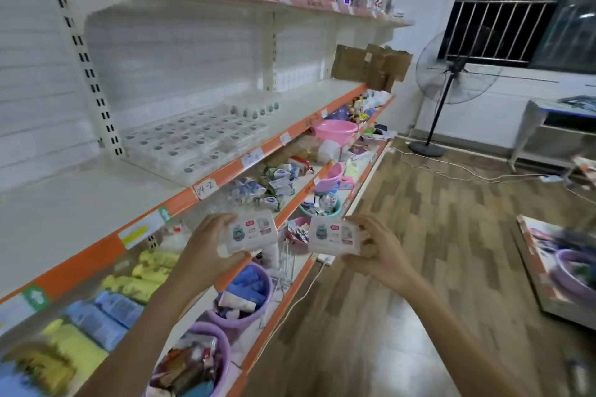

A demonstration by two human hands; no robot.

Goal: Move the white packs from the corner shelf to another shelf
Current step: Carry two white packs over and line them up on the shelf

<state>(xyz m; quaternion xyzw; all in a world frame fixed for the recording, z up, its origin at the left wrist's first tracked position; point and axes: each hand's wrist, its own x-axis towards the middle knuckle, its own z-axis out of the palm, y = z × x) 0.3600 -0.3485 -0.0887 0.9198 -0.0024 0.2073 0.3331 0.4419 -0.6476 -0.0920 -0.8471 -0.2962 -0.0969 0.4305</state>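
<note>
Two white rectangular plastic packs at lower centre of frame, left hand (206, 243) grasping left white pack (251, 233), right hand (375, 251) grasping right white pack (335, 235), orange-edged white metal shelf (80, 203) of stacked packs upper left.

Only the person's two arms and hands showed in the head view. Both forearms were bare from the lower edge of the picture up to the wrists, with no sleeve, cuff or glove on either. The left forearm (151, 309) entered from about 7 o'clock, long and slim, narrowing toward the wrist. The right forearm (451, 329) entered from about 5 o'clock, likewise slender. The left hand (206, 245) and the right hand (377, 251) were bare, and no ring, watch, bracelet or strap appeared on them. The fingers were thin; motion blur softened the nails and knuckles too much to tell more.
</note>
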